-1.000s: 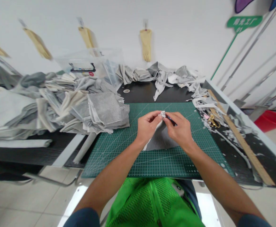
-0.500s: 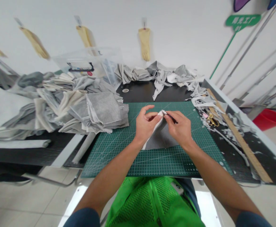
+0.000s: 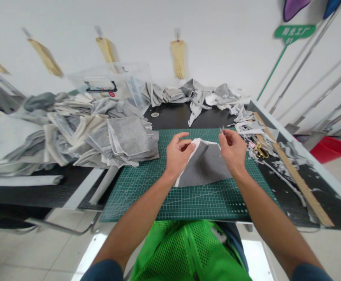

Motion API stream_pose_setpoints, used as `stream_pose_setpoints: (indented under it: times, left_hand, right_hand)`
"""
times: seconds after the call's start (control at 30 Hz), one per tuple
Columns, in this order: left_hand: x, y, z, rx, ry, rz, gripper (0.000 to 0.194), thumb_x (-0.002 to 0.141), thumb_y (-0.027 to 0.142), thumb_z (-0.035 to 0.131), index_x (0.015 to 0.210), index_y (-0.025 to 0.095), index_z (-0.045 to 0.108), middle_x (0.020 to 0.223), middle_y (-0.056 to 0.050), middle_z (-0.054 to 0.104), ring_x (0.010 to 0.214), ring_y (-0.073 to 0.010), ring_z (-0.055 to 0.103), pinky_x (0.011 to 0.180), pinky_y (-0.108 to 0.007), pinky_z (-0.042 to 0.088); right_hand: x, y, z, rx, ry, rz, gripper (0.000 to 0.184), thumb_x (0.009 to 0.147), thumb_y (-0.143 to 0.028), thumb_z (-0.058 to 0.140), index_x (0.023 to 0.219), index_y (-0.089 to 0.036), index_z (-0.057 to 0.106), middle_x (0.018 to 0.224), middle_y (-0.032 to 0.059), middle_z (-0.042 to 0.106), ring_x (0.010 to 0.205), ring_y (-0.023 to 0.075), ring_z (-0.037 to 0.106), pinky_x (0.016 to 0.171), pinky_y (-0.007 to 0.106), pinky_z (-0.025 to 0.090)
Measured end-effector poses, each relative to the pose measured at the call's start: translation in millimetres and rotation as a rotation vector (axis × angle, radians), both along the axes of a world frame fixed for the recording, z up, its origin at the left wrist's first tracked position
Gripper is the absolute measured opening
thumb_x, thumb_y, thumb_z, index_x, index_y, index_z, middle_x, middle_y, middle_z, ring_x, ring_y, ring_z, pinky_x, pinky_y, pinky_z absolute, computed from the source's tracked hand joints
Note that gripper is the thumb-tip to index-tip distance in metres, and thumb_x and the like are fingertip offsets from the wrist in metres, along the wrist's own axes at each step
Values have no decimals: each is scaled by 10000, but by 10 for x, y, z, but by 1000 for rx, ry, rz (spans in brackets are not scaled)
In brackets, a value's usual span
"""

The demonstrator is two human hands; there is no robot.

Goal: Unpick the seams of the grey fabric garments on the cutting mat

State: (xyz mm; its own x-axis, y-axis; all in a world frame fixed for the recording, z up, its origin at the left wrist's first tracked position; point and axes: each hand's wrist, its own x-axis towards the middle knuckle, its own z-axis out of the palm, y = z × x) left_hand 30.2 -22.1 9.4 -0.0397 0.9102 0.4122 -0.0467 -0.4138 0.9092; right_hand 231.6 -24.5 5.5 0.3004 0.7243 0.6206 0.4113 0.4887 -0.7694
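My left hand (image 3: 179, 153) pinches the top corner of a grey piece of cloth (image 3: 204, 168) with a white edge, between thumb and fingers. The cloth's lower part rests on the green cutting mat (image 3: 141, 187), and its top is raised and folded over. To the right of the cloth's upper edge, my right hand (image 3: 233, 150) is closed, with a small thin pointed tool (image 3: 222, 129) sticking up past the thumb. Its kind is too small to make out. The right hand is beside the cloth, and I cannot tell whether they touch.
Piled grey and white cloths (image 3: 129, 134) lie on the left, before a clear plastic box (image 3: 114, 80). More scraps (image 3: 198, 97) lie at the back. Gold-handled scissors (image 3: 259, 150), a wooden ruler (image 3: 297, 175) and offcuts are on the right. A red bucket (image 3: 328, 150) stands beyond the table.
My right hand has moved right, away from the cloth's pinched corner, with the small tool. More of the cloth now shows between the hands. My left hand stays on the corner.
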Motion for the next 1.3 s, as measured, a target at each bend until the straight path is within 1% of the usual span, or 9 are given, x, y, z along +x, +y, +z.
stream_pose_setpoints:
  times: [0.1,0.23,0.37,0.57,0.63,0.77,0.93,1.07,1.3]
  left_hand:
    - [16,-16,-4,2,-3,-6,487,810,352,803,1225,211,590,874,-28,773,772,-165,744,734,-283,583]
    - [32,-23,-32,9,18,-16,498,807,382,813,1222,221,589,886,-30,776,787,-174,756,745,-293,591]
    - [32,-23,-55,27,38,-11,492,808,378,812,1221,222,594,900,-34,775,793,-176,757,757,-299,591]
    - [16,-15,-34,19,10,6,440,818,332,802,1191,216,598,854,-11,770,713,-147,717,686,-265,555]
    - [7,-9,-28,16,0,4,437,819,336,805,1185,213,600,852,-12,771,713,-146,712,686,-262,548]
    - [-9,8,-33,14,-33,-14,444,814,345,815,1179,212,598,871,-23,773,751,-154,719,719,-269,547]
    - [-16,27,-28,-18,-77,-22,446,797,329,820,1159,210,586,864,-25,767,744,-159,716,702,-268,535]
    - [-27,49,-25,-50,-90,-26,445,783,323,829,1137,205,588,849,-22,763,727,-154,707,684,-259,523]
    - [-42,86,-44,-83,-103,-25,440,768,317,835,1119,200,596,856,-26,765,725,-152,704,665,-253,519]
  right_hand:
    - [-116,-107,74,-3,-61,-9,389,886,-486,718,1163,-213,714,913,45,710,740,180,607,684,316,504]
    - [-278,-220,130,-47,-172,113,318,844,-463,763,1065,-235,761,827,16,695,665,157,575,633,301,470]
    - [-326,-271,149,10,-248,234,183,865,-420,739,910,-247,777,796,23,700,707,174,610,610,299,453]
    - [-272,-374,201,127,-399,496,124,839,-321,747,940,-248,747,848,20,697,727,170,614,646,300,474]
    - [-251,-371,191,100,-379,459,183,825,-298,746,997,-244,718,856,14,685,701,161,599,634,294,473]
    - [-215,-283,145,6,-265,220,363,808,-273,729,1148,-234,609,932,14,670,675,148,573,655,303,488]
    - [-182,-184,120,-112,-348,55,416,821,-322,715,1192,-209,564,1030,61,685,716,175,589,708,340,496]
    - [-133,-164,133,-233,-381,46,261,929,-443,630,1035,-205,646,906,62,710,747,208,630,723,342,477]
    - [-64,-115,129,-322,-334,94,517,1066,-577,317,952,-210,661,791,66,707,706,206,653,688,326,476]
